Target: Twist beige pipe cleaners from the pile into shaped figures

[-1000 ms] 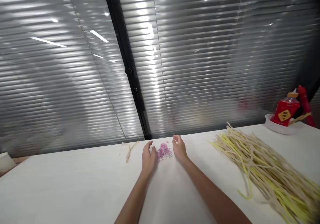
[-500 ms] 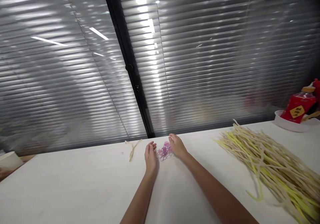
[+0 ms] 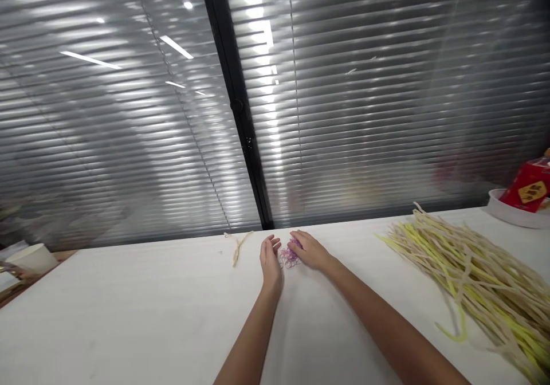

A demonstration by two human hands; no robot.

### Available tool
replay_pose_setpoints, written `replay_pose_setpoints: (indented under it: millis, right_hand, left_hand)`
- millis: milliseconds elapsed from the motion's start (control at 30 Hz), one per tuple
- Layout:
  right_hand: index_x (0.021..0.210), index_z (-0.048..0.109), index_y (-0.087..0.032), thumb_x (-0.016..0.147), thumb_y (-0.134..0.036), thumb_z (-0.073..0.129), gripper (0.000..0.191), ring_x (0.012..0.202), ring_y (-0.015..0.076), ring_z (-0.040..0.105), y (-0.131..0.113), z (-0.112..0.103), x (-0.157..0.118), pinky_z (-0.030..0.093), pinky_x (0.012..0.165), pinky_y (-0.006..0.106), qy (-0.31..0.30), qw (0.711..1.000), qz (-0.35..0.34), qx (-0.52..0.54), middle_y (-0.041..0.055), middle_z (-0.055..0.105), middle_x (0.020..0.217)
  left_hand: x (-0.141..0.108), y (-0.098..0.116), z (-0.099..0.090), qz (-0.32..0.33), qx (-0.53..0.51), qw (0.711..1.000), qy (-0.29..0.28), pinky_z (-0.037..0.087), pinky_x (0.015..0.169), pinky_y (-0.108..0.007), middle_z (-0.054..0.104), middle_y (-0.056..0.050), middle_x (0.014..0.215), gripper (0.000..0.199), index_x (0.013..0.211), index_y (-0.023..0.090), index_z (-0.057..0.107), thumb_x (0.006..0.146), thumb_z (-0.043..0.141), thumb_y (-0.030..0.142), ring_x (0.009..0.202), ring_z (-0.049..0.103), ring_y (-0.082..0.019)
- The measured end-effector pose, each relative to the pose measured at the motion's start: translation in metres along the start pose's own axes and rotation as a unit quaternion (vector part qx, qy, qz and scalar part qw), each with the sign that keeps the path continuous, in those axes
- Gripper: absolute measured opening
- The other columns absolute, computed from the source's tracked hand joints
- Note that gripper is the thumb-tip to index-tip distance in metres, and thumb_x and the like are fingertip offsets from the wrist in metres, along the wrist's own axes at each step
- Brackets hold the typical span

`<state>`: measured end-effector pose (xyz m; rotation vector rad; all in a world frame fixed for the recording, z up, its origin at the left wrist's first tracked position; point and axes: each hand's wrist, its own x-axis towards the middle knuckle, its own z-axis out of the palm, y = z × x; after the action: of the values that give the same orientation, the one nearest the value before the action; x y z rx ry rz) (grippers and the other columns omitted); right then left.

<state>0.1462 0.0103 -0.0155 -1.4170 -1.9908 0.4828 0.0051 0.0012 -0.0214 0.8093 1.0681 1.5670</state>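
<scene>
Near the desk's [image 3: 150, 310] far edge, limp strips [image 3: 485, 285] are best lifted mid-bundle. Light, springy purple loops [image 3: 290, 258], best pinched, are flanked by the left hand [image 3: 270, 262], loosely curled, and covered by the right hand [image 3: 315, 253], bent; its grip cannot be told. One bundle, one forked strand [image 3: 236, 251]; loops uncountable.

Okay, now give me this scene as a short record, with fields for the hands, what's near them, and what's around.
Left hand: beside the small purple and pink loops, fingers slightly curled; left hand
Right hand: over part of the loops; right hand; grip unclear
Left of hands: short beige knotted piece
Right of hands: yellow and beige strands, loosely heaped
Far right: red container in white dish
Surface: white table
Behind: blinds
</scene>
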Motion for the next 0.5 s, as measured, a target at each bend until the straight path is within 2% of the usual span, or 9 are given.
replay_pose_setpoints:
  millis: [133, 233, 333, 400, 500]
  right_hand:
    - [0.123, 0.051, -0.017, 0.085, -0.051, 0.047, 0.051, 0.118, 0.0251, 0.045, -0.008, 0.003, -0.006, 0.035, 0.098, 0.038, -0.029, 0.999, -0.012, 0.013, 0.0116, 0.052, 0.124]
    - [0.117, 0.053, -0.019, 0.083, -0.046, 0.052, 0.044, 0.108, 0.0224, 0.051, -0.020, 0.005, -0.011, 0.040, 0.092, 0.035, -0.031, 0.998, -0.053, 0.034, 0.0094, 0.056, 0.116]
    - [0.114, 0.054, -0.019, 0.080, -0.042, 0.057, 0.041, 0.103, 0.0199, 0.053, -0.029, 0.009, -0.013, 0.042, 0.090, 0.032, -0.033, 0.994, -0.096, 0.044, 0.0081, 0.057, 0.114]
    - [0.117, 0.053, -0.017, 0.079, -0.044, 0.058, 0.047, 0.110, 0.0220, 0.050, -0.031, 0.012, -0.014, 0.039, 0.095, 0.034, -0.030, 0.994, -0.102, 0.017, 0.0101, 0.055, 0.119]
    - [0.126, 0.049, -0.014, 0.077, -0.054, 0.056, 0.064, 0.128, 0.0300, 0.033, -0.029, 0.017, -0.014, 0.020, 0.107, 0.047, -0.030, 0.995, -0.077, -0.060, 0.0139, 0.046, 0.132]
  left_hand:
    - [0.001, -0.004, 0.000, -0.008, -0.013, 1.000, -0.023, 0.041, 0.088, -0.031, 0.057, -0.009, 0.108, 0.042, 0.108, 0.017, 0.053, 0.084, 0.044, 0.050, 0.094, 0.057, -0.015]
    - [0.000, -0.005, 0.000, -0.018, -0.025, 0.999, -0.036, 0.039, 0.091, -0.030, 0.055, -0.009, 0.115, 0.043, 0.112, 0.019, 0.052, 0.085, 0.042, 0.051, 0.102, 0.055, -0.015]
    - [0.001, -0.002, -0.001, -0.028, -0.054, 0.998, -0.027, 0.039, 0.091, -0.029, 0.055, -0.009, 0.116, 0.042, 0.112, 0.020, 0.052, 0.085, 0.042, 0.051, 0.104, 0.055, -0.015]
    - [0.002, 0.000, -0.002, -0.037, -0.072, 0.997, -0.010, 0.039, 0.091, -0.029, 0.056, -0.009, 0.115, 0.042, 0.112, 0.019, 0.051, 0.085, 0.042, 0.050, 0.103, 0.056, -0.015]
    - [0.004, 0.003, -0.005, -0.035, -0.066, 0.997, 0.002, 0.039, 0.091, -0.029, 0.056, -0.010, 0.115, 0.041, 0.112, 0.019, 0.051, 0.085, 0.042, 0.049, 0.104, 0.055, -0.016]
